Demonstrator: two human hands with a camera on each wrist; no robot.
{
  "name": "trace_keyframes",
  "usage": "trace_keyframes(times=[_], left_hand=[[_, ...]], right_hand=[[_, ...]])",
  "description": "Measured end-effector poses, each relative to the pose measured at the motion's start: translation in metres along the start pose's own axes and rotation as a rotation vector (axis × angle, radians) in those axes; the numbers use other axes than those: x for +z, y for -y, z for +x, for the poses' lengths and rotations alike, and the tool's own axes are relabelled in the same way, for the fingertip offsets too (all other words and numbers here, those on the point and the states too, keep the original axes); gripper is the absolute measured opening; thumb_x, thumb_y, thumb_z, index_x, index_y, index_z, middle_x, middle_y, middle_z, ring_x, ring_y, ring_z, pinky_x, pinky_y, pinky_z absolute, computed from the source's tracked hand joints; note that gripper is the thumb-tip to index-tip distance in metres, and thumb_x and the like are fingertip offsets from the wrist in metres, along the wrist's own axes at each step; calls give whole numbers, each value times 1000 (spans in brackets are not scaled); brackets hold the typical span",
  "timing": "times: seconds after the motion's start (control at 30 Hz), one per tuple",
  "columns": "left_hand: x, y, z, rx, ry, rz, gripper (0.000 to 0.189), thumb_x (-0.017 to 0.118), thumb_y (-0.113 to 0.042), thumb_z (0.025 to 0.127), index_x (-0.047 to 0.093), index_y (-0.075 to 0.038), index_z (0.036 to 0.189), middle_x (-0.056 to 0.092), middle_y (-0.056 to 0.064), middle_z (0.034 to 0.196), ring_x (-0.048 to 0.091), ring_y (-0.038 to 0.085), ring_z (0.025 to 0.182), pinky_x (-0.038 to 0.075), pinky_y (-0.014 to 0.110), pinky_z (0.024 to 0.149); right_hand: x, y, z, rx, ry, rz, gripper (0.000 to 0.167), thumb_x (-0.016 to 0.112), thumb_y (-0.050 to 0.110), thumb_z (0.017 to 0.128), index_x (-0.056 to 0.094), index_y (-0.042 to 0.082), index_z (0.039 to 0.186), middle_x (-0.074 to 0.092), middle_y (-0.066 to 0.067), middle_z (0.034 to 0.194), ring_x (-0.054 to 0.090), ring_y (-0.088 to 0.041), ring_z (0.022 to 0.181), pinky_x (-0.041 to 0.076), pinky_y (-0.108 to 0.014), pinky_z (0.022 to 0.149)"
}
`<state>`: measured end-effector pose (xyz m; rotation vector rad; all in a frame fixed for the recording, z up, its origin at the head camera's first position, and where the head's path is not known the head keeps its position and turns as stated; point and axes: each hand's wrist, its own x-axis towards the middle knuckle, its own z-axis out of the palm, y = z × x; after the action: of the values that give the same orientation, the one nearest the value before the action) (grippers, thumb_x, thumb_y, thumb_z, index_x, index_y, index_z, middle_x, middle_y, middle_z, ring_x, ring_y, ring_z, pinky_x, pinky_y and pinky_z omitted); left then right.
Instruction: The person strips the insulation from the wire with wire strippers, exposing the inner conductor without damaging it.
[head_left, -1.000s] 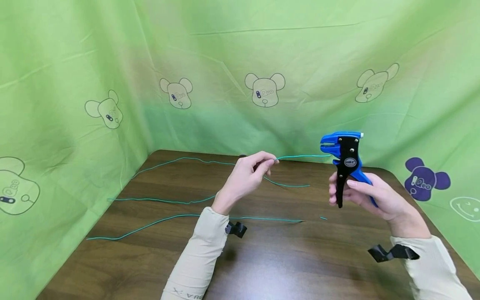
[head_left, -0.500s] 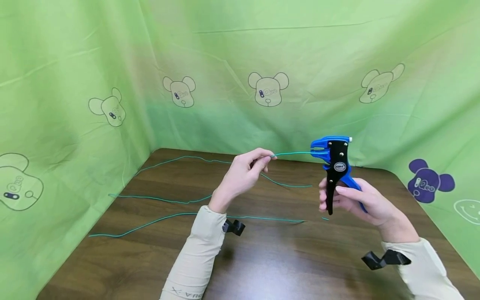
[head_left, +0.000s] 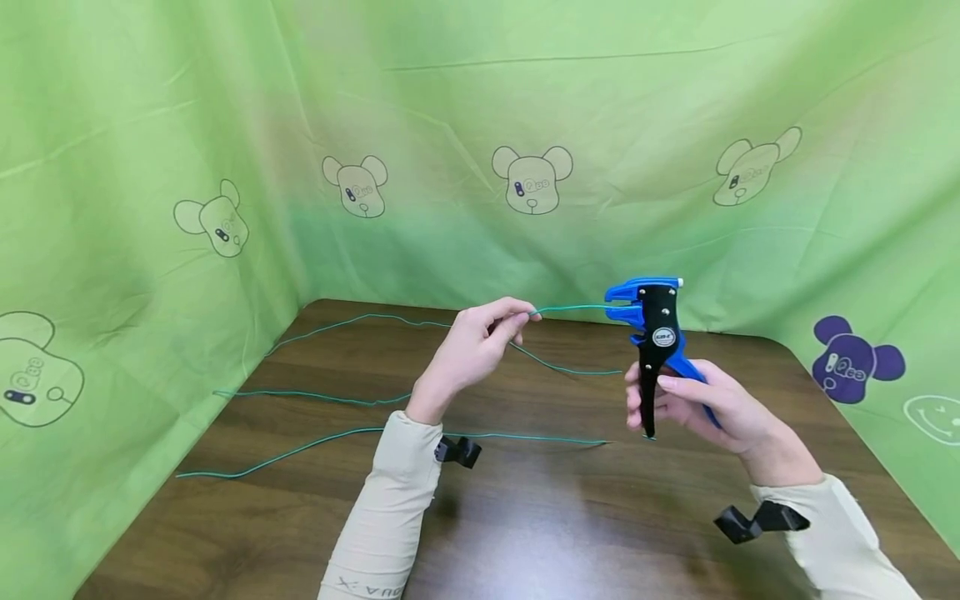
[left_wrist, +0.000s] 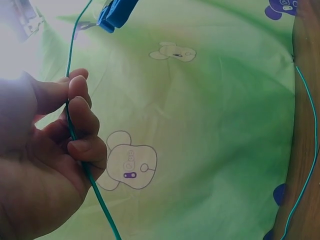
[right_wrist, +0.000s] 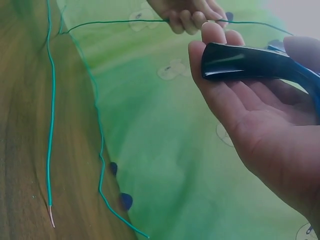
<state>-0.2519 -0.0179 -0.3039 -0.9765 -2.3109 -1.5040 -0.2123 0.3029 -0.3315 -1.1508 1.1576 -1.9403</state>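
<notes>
My left hand [head_left: 468, 346] pinches a thin green wire [head_left: 573, 307] between thumb and fingertips. In the left wrist view the same wire [left_wrist: 102, 200] runs down across the palm under the curled fingers. My right hand [head_left: 712, 404] holds a blue and black wire stripper [head_left: 660, 333] upright, its handles between thumb and fingers and its jaws facing left, apart. The wire's free end reaches the mouth of these jaws; how far in it goes I cannot tell. One dark handle [right_wrist: 240, 62] lies across my right fingers in the right wrist view.
On the brown wooden table [head_left: 525, 517] lies a front wire [head_left: 517, 436], with a bare tip [right_wrist: 51, 217] in the right wrist view. Another wire [head_left: 367, 316] lies farther back. A tiny wire scrap [head_left: 649, 437] shows by the stripper's handle tip. Green printed cloth [head_left: 450, 108] hangs around.
My right hand has moved the stripper left and slightly down, so its jaws now meet the wire's end. My left hand, still pinching the wire, has shifted slightly left.
</notes>
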Motion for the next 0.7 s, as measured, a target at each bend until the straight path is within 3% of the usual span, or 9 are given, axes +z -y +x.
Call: trace_keyframes(times=[0.43,0.7], left_hand=[[-6,2,0,-29,7,-4,20,53,-20,102,70,-16,111,65,7,81,56,12,72,37,21,58],[-5,2,1,-33,6,3,19,54,-19,101,71,-18,110,64,0,79,57,10,73,38,21,59]], right_hand=[[1,7,-2,3,2,3,45,3,-9,99,29,-21,134,56,-25,126,62,-39,111,50,-50,98],[2,8,-4,0,-9,-49,45,6,-11,98,32,-19,133,55,-23,126,63,-38,109,51,-51,96]])
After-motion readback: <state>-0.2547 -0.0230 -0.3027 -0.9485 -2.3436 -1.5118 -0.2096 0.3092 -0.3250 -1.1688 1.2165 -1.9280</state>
